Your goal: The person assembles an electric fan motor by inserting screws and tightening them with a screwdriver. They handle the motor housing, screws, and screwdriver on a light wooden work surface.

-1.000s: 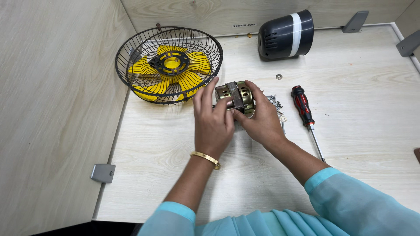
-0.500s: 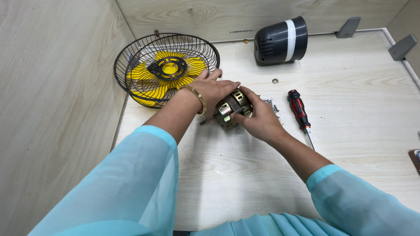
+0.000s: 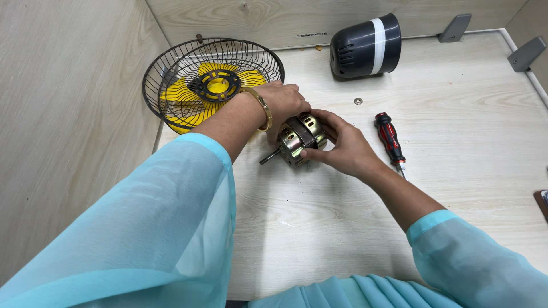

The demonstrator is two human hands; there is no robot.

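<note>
Over on the left, against the far corner of the pale wooden table (image 3: 456, 188), lay the black wire fan guard (image 3: 171, 97) with the yellow fan blade (image 3: 188, 111) resting inside it, well clear of the work. Just right of it, the person's left hand (image 3: 285, 102), a gold bangle (image 3: 264, 107) at the wrist, was curled down over the far side of a small brass-coloured fan motor (image 3: 299, 140), fingers closed on its casing. The motor sat on the table near the middle, tilted on its side, its steel shaft (image 3: 269, 157) pointing left and towards the near edge. The right hand (image 3: 342, 145) cupped the motor from the near right, thumb and fingers wrapped partly round the housing, so both hands had hold of it together. To my eye the step was turning or steadying the motor for inspection, and it would go best with the grip kept on the casing rather than the shaft, and the body held low over the table so it could not drop. Right of the hands a red-and-black screwdriver (image 3: 389, 137) lay near but apart, handle far and tip near. A small washer (image 3: 358, 101) sat loose beyond it, easy to knock away, and farther off stood the black motor cover (image 3: 365, 45) with its white band.
</note>
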